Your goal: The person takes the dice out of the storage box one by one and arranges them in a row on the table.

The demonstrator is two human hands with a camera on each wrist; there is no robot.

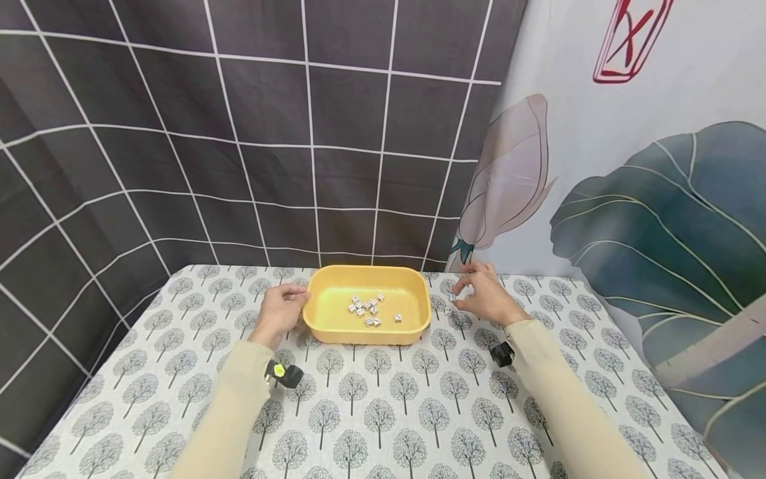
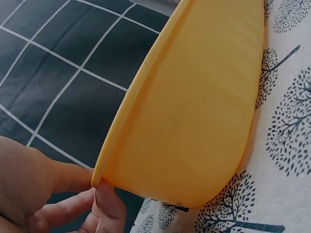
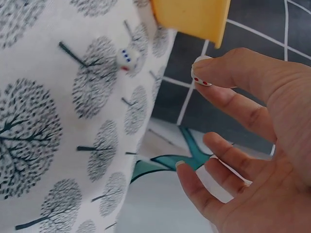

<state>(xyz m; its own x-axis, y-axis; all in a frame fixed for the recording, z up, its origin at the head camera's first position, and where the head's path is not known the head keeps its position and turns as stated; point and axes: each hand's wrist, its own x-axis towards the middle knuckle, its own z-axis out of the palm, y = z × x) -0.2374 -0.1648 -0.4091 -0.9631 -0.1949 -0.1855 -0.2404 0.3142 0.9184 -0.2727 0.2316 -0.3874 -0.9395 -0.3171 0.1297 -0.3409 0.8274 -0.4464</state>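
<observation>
A yellow plastic tray (image 1: 366, 338) with a raised rim stands on the table, several white dice (image 1: 360, 306) scattered over its floor. At its left end my left hand (image 1: 278, 314) pinches the rim; the left wrist view shows thumb and fingers on either side of the tray's edge (image 2: 98, 167). Right of the tray, my right hand (image 1: 486, 296) holds one white die (image 3: 201, 80) between thumb and forefinger, raised above the cloth, its other fingers loosely bent. Another die (image 3: 126, 59) lies on the cloth near that hand.
A white cloth with printed grey trees (image 1: 377, 416) covers the table. Behind it hangs a dark curtain with a white grid (image 1: 341, 173); a flower-printed light curtain (image 1: 574, 159) hangs at the right. Each wrist wears a small black camera.
</observation>
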